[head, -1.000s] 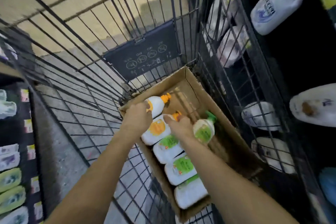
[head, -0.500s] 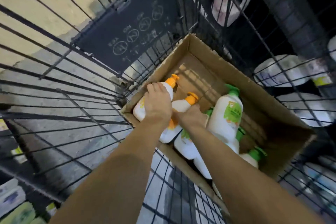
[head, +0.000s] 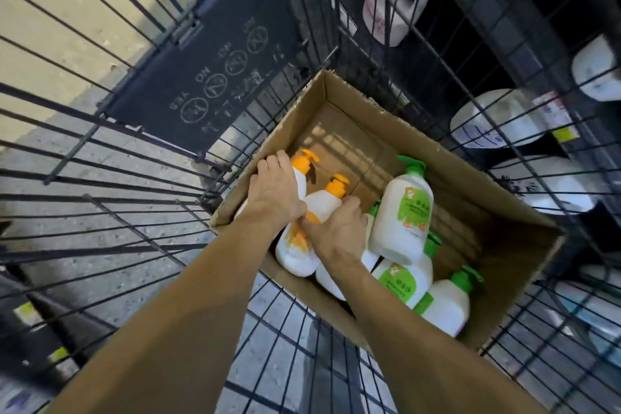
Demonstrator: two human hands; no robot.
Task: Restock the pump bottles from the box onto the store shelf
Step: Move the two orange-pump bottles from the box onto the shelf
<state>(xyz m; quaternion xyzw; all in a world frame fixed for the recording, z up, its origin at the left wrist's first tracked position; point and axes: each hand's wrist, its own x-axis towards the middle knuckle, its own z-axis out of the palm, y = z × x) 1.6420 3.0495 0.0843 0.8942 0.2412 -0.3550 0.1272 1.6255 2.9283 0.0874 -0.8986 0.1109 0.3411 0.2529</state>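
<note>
Gripping two orange-capped bottles (head: 322, 208) mid-frame inside the cardboard box (head: 497, 228), left hand (head: 274, 193) is curling over the far one, right hand (head: 336, 232) is wrapping the near one; probably best lifting straight up, clearing the leaning green-capped bottle (head: 403, 212).

Just one head cam, looking steeply down from close above into the box (head: 379, 131) sitting in a wire cart (head: 141, 218).

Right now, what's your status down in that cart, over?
Left hand on one orange-pump white bottle, right hand on the other. Both still inside the brown cardboard box. Green-pump bottles crowd alongside; black wire cart walls all around.
</note>
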